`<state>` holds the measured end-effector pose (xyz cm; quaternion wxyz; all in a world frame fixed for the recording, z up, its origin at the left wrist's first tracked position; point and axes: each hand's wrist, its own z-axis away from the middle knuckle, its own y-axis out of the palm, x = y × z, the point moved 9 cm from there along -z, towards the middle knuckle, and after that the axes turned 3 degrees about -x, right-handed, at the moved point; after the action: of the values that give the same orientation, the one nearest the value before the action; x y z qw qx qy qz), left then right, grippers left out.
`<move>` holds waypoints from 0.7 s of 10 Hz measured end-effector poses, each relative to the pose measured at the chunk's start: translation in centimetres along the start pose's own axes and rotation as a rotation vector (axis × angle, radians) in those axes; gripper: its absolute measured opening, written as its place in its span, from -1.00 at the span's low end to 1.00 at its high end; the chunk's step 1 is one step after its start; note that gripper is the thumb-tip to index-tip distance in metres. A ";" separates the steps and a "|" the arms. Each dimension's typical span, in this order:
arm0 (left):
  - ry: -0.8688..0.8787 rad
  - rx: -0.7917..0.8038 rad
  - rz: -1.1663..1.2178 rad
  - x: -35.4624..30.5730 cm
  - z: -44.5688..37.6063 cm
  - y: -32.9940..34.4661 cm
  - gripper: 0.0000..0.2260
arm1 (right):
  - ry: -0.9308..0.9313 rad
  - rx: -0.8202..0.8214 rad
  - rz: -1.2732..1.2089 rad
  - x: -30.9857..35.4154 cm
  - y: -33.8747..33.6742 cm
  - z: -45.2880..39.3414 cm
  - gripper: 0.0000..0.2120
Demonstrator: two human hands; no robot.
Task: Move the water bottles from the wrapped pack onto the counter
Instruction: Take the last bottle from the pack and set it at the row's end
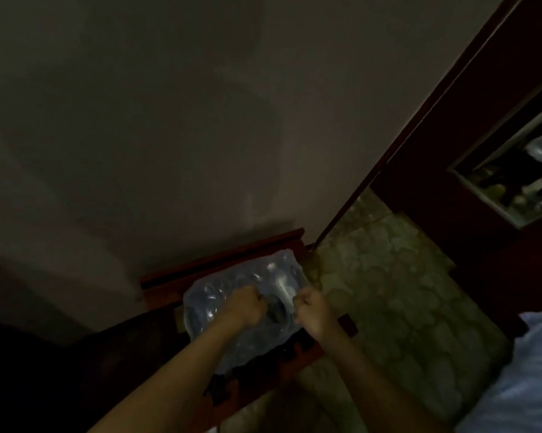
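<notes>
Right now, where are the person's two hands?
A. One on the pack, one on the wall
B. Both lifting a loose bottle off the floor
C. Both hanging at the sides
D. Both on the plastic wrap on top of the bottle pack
D. The left hand and right hand both have fingers curled into the clear wrap on top of the wrapped pack, which sits on dark wooden furniture.
</notes>
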<state>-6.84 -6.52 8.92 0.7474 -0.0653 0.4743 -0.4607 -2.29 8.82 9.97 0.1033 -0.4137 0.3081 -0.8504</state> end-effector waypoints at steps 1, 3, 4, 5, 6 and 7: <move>-0.042 0.043 -0.018 0.2 -2.1 2.4 -0.70 | 0.048 0.050 0.015 -2.3 1.2 -1.6 -0.67; -0.118 0.140 -0.133 0.7 -7.5 7.6 -0.65 | 0.128 0.092 -0.026 -6.9 3.1 -5.8 -0.82; -0.172 0.193 -0.105 1.6 -9.7 10.8 -0.65 | 0.181 0.030 -0.081 -9.5 3.1 -8.4 -0.57; -0.230 0.133 -0.022 2.6 -12.0 13.2 -0.67 | 0.247 -0.015 -0.029 -11.8 2.4 -10.4 -0.39; -0.284 0.123 -0.023 3.7 -14.3 15.7 -0.70 | 0.235 -0.082 -0.014 -13.5 1.2 -12.5 -0.30; -0.330 0.075 0.031 4.5 -16.5 16.9 -0.72 | 0.203 -0.051 0.021 -14.9 1.4 -13.6 -0.35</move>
<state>-8.35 5.29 -11.96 0.8240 -0.1046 0.3287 -0.4495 -3.37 20.13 -6.81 0.0698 -0.3248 0.3428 -0.8787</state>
